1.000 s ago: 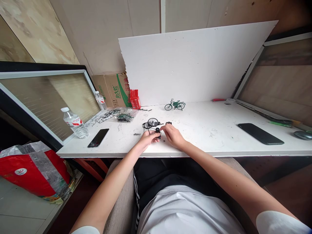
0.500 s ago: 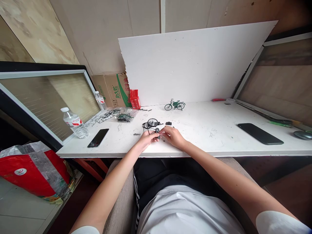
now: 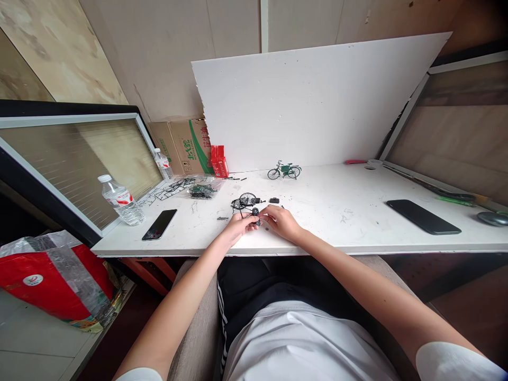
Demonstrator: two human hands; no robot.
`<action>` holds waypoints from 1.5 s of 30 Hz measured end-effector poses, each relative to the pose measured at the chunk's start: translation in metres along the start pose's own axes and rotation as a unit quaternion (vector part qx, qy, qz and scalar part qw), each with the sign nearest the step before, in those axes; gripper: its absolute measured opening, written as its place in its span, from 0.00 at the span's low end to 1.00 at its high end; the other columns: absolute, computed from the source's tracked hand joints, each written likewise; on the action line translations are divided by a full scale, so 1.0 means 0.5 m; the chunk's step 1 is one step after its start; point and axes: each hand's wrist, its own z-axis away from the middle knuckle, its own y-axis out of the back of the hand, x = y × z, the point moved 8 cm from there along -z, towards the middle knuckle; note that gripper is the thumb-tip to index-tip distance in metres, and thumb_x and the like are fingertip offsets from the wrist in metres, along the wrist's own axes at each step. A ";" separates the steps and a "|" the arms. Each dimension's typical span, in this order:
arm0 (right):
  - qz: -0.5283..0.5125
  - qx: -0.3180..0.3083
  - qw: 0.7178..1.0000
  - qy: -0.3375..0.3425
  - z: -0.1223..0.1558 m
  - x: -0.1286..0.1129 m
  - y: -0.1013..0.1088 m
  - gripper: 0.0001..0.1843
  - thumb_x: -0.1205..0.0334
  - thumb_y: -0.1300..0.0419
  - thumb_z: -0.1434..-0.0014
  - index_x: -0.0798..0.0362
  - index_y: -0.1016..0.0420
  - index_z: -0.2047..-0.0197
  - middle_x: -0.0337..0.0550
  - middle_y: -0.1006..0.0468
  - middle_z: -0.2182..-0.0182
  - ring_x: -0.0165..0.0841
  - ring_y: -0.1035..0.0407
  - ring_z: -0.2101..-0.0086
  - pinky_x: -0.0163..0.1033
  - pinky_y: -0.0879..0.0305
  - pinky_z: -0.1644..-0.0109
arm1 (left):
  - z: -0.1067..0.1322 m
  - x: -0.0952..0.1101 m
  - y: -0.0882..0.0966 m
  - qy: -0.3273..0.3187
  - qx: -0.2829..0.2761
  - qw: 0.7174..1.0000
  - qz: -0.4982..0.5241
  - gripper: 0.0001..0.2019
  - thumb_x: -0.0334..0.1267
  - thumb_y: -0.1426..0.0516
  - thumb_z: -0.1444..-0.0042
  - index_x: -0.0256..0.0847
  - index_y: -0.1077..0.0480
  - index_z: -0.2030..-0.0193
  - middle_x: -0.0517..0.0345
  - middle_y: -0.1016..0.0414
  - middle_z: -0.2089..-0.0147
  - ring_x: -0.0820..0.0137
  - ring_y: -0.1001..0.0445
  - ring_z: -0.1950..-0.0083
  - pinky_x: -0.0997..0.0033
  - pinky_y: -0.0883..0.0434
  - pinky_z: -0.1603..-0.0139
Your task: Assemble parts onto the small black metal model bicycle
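Note:
Near the front edge of the white table, my left hand (image 3: 241,226) is closed on a small dark model part (image 3: 256,212) with a round, gear-like piece. My right hand (image 3: 279,219) meets it from the right, thumb and fingertips pinched together at the part; whether a tiny piece sits between them is too small to see. Just beyond my fingers lie black toy bicycle wheels (image 3: 248,199) with thin spokes. A small black block (image 3: 274,200) rests right of the wheels. Farther back stands a dark green model bicycle (image 3: 284,170).
A plastic bag of green parts (image 3: 201,190) and black part frames (image 3: 174,188) lie at left, near a water bottle (image 3: 121,200) and a phone (image 3: 159,225). A black slab (image 3: 423,217) lies at right. A white board (image 3: 317,106) leans behind the table (image 3: 337,211).
The round piece at my fingertips has turned slightly. Both hands stay in nearly the same place, and the other things lie as before.

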 end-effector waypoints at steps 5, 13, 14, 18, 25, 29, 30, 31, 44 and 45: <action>0.002 0.002 1.000 -0.008 0.002 0.007 -0.002 0.09 0.66 0.45 0.28 0.50 0.23 0.53 0.47 0.16 0.57 0.38 0.22 0.58 0.41 0.28 0.56 | -0.001 -0.002 0.001 -0.007 -0.011 1.000 0.015 0.15 0.40 0.27 0.51 0.34 0.24 0.63 0.53 0.20 0.64 0.73 0.24 0.66 0.72 0.29 0.60; 0.038 -0.006 0.998 -0.043 0.004 0.023 -0.009 0.12 0.70 0.46 0.30 0.50 0.24 0.51 0.46 0.16 0.55 0.38 0.23 0.59 0.38 0.32 0.57 | -0.002 -0.004 0.004 -0.005 0.004 1.000 0.017 0.16 0.42 0.27 0.50 0.35 0.23 0.61 0.49 0.18 0.60 0.71 0.22 0.64 0.70 0.28 0.58; 0.046 -0.005 0.998 -0.047 0.005 0.025 -0.010 0.13 0.72 0.46 0.31 0.50 0.24 0.51 0.46 0.16 0.55 0.37 0.23 0.59 0.38 0.33 0.58 | -0.001 -0.003 0.004 -0.005 0.007 1.000 0.016 0.16 0.42 0.27 0.50 0.35 0.23 0.61 0.49 0.18 0.60 0.71 0.22 0.64 0.70 0.28 0.58; 0.074 -0.008 0.995 -0.058 0.008 0.036 -0.016 0.18 0.77 0.48 0.34 0.50 0.23 0.52 0.44 0.17 0.57 0.35 0.25 0.60 0.35 0.37 0.61 | 0.003 0.003 -0.002 -0.007 0.014 1.000 0.009 0.16 0.42 0.27 0.51 0.34 0.22 0.62 0.51 0.19 0.61 0.73 0.23 0.66 0.70 0.29 0.59; 0.079 -0.014 0.995 -0.066 0.007 0.037 -0.016 0.20 0.80 0.48 0.38 0.51 0.22 0.52 0.43 0.17 0.57 0.33 0.26 0.63 0.34 0.40 0.62 | 0.003 0.003 -0.002 -0.005 0.013 1.000 0.005 0.15 0.42 0.27 0.51 0.34 0.23 0.63 0.53 0.20 0.62 0.73 0.24 0.66 0.70 0.30 0.59; 0.084 -0.018 0.994 -0.069 0.006 0.036 -0.016 0.19 0.79 0.49 0.37 0.52 0.22 0.53 0.44 0.17 0.59 0.34 0.26 0.63 0.34 0.40 0.63 | -0.001 -0.002 0.001 -0.003 0.013 1.000 0.003 0.16 0.42 0.26 0.51 0.35 0.23 0.63 0.54 0.20 0.63 0.73 0.24 0.67 0.71 0.29 0.59; 0.086 -0.020 0.994 -0.071 0.006 0.036 -0.017 0.19 0.79 0.49 0.37 0.52 0.22 0.54 0.44 0.17 0.59 0.34 0.26 0.63 0.34 0.40 0.63 | -0.001 -0.002 0.002 -0.003 0.014 1.000 0.003 0.16 0.42 0.26 0.51 0.35 0.23 0.63 0.54 0.20 0.62 0.73 0.24 0.67 0.71 0.29 0.59; 0.088 -0.023 0.993 -0.074 0.007 0.037 -0.017 0.18 0.78 0.49 0.36 0.52 0.22 0.54 0.44 0.17 0.59 0.34 0.26 0.64 0.34 0.41 0.63 | -0.001 -0.002 0.002 -0.003 0.015 1.000 0.003 0.16 0.42 0.26 0.51 0.35 0.23 0.63 0.54 0.20 0.62 0.73 0.23 0.66 0.71 0.29 0.59; 0.126 -0.084 0.979 -0.135 0.007 0.048 -0.023 0.16 0.67 0.51 0.26 0.53 0.23 0.46 0.50 0.17 0.53 0.40 0.27 0.52 0.39 0.36 0.55 | -0.001 0.000 -0.004 -0.003 0.005 1.000 -0.003 0.15 0.42 0.27 0.49 0.33 0.21 0.62 0.50 0.19 0.61 0.74 0.25 0.66 0.71 0.29 0.59; 0.132 -0.088 0.978 -0.134 0.008 0.052 -0.025 0.16 0.68 0.51 0.27 0.54 0.23 0.46 0.51 0.18 0.52 0.41 0.28 0.51 0.39 0.35 0.54 | -0.001 0.000 -0.004 -0.005 0.003 1.000 -0.005 0.15 0.42 0.28 0.48 0.33 0.21 0.62 0.49 0.19 0.60 0.74 0.25 0.66 0.71 0.30 0.60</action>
